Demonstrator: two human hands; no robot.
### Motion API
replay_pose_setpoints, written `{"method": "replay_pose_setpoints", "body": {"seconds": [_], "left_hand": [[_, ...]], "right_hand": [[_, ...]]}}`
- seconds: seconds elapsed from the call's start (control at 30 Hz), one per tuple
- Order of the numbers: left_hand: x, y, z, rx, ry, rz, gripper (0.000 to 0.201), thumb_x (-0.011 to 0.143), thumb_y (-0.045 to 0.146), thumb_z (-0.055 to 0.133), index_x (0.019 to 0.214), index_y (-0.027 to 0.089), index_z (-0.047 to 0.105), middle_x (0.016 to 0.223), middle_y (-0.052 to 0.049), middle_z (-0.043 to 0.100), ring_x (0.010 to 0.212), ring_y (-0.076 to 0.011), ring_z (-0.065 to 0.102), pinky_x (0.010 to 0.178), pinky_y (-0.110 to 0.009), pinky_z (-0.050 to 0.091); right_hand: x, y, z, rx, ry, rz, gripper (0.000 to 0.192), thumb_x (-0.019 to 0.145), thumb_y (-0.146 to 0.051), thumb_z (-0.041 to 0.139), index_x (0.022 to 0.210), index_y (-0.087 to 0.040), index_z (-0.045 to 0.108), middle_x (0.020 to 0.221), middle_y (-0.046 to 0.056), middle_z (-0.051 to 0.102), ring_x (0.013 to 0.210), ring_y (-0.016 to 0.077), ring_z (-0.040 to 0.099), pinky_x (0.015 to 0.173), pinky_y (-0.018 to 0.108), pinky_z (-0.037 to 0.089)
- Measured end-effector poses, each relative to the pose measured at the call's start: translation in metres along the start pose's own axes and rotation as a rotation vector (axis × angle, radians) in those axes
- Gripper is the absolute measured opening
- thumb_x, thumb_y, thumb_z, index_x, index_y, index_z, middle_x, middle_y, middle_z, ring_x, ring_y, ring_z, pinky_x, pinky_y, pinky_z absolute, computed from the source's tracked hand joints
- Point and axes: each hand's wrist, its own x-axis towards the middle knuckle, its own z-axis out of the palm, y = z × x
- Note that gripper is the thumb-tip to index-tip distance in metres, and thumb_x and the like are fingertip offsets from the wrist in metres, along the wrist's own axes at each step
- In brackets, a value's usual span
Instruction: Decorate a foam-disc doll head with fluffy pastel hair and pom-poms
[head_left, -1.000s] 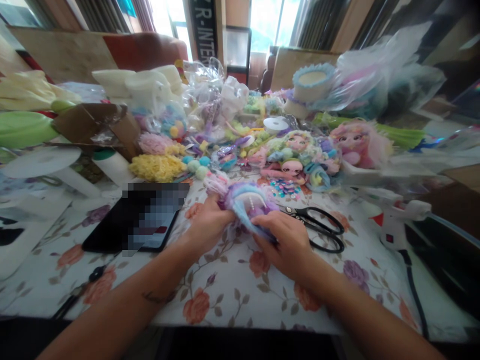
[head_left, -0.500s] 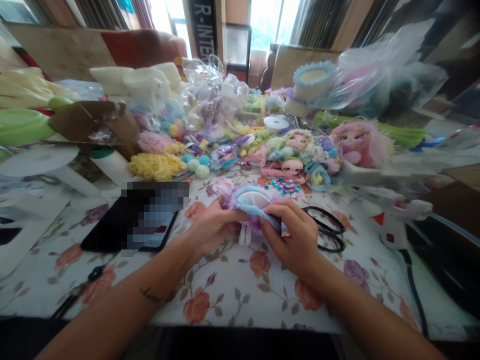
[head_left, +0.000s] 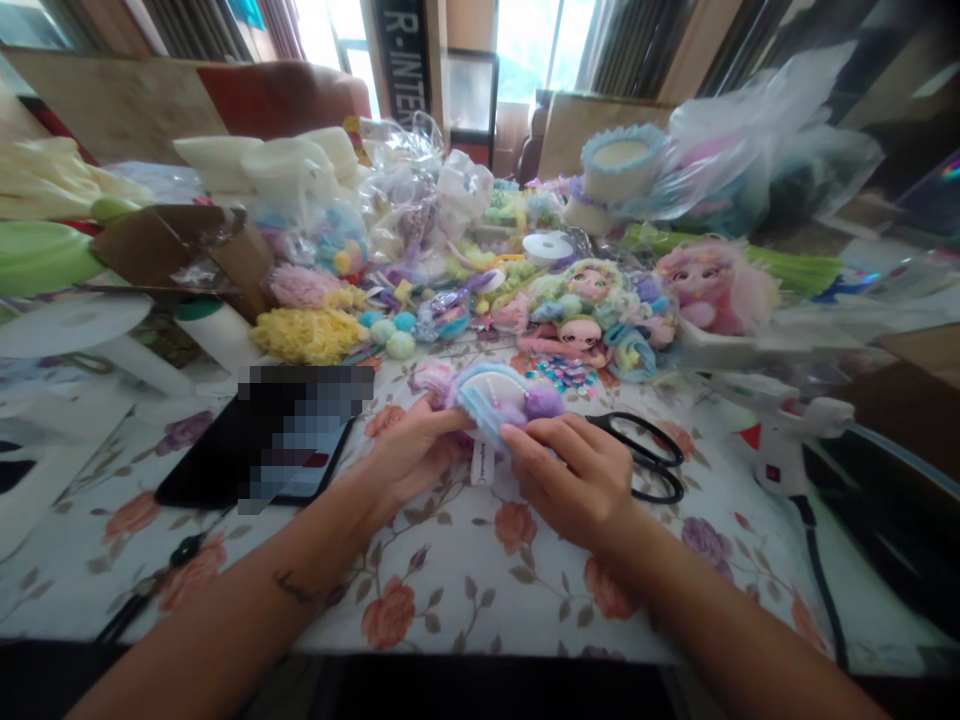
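A small fluffy plush piece (head_left: pixel 491 385) in purple and blue, with a pale rounded panel, is between my hands above the flowered tablecloth. My left hand (head_left: pixel 420 450) grips its left side, thumb on top and the other fingers partly hidden beneath. Along its lower right edge, the curled fingers of my right hand (head_left: pixel 577 475) pinch the light blue fluffy border. A white label (head_left: pixel 482 463) with dark print hangs below the plush. Black-handled scissors (head_left: pixel 660 440) lie just beyond my right hand, their blades partly hidden. Shiny sequins (head_left: pixel 564 376) are scattered behind the plush.
A dark tablet (head_left: pixel 217 440) lies at left. A white glue gun (head_left: pixel 780 430) with a black cord stands at right. Doll heads (head_left: pixel 581 335), pompoms (head_left: pixel 397 335), yellow yarn (head_left: pixel 309 333), a white spool (head_left: pixel 547 246) and plastic bags (head_left: pixel 750 140) crowd the back.
The plush has turned in my hands, so more of its pale panel and a purple tuft at right show. My right fingers have moved down and left along the blue border.
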Motion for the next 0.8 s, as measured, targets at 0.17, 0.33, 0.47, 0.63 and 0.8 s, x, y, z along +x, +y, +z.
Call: {"method": "replay_pose_setpoints", "body": {"seconds": [0.17, 0.33, 0.47, 0.63, 0.8], "left_hand": [[-0.001, 0.001, -0.003, -0.024, -0.127, -0.052, 0.023, 0.068, 0.025, 0.077, 0.091, 0.019, 0.074, 0.090, -0.007, 0.077, 0.092, -0.0271, 0.072, 0.075, -0.035, 0.057], [-0.001, 0.002, -0.004, -0.160, -0.163, -0.042, 0.023, 0.077, 0.040, 0.072, 0.090, 0.021, 0.075, 0.089, -0.006, 0.077, 0.093, -0.0270, 0.072, 0.075, -0.035, 0.058], [0.002, 0.000, -0.004, -0.120, -0.052, -0.049, 0.021, 0.079, 0.039, 0.074, 0.089, 0.021, 0.074, 0.089, -0.005, 0.077, 0.088, -0.0239, 0.071, 0.073, -0.032, 0.058], [0.003, 0.007, 0.000, -0.041, 0.059, 0.032, 0.014, 0.071, 0.023, 0.082, 0.081, 0.021, 0.072, 0.077, 0.002, 0.073, 0.070, -0.0138, 0.067, 0.065, -0.023, 0.055], [0.010, 0.012, -0.014, 0.216, 0.191, 0.234, 0.027, 0.066, 0.022, 0.087, 0.088, 0.022, 0.070, 0.082, 0.003, 0.074, 0.073, -0.0137, 0.067, 0.067, -0.022, 0.054]], "right_hand": [[-0.004, 0.000, 0.002, -0.006, -0.023, 0.013, 0.033, 0.092, -0.012, 0.057, 0.123, -0.022, 0.060, 0.087, 0.005, 0.071, 0.073, 0.0188, 0.064, 0.066, 0.034, 0.055], [-0.003, 0.000, -0.001, -0.017, -0.011, 0.014, 0.031, 0.093, -0.013, 0.056, 0.123, -0.018, 0.061, 0.086, 0.006, 0.070, 0.072, 0.0183, 0.062, 0.063, 0.033, 0.054], [0.000, -0.002, -0.002, -0.022, -0.019, -0.006, 0.024, 0.093, -0.013, 0.054, 0.115, -0.017, 0.065, 0.085, 0.006, 0.070, 0.069, 0.0179, 0.063, 0.057, 0.032, 0.053], [0.006, -0.005, -0.001, 0.102, -0.021, 0.056, 0.025, 0.092, -0.026, 0.060, 0.114, -0.016, 0.066, 0.090, 0.007, 0.071, 0.078, 0.0192, 0.067, 0.068, 0.033, 0.059], [0.005, 0.005, -0.017, 0.101, 0.071, 0.242, 0.026, 0.091, -0.031, 0.062, 0.112, -0.017, 0.068, 0.094, 0.009, 0.073, 0.088, 0.0213, 0.068, 0.078, 0.036, 0.059]]}}
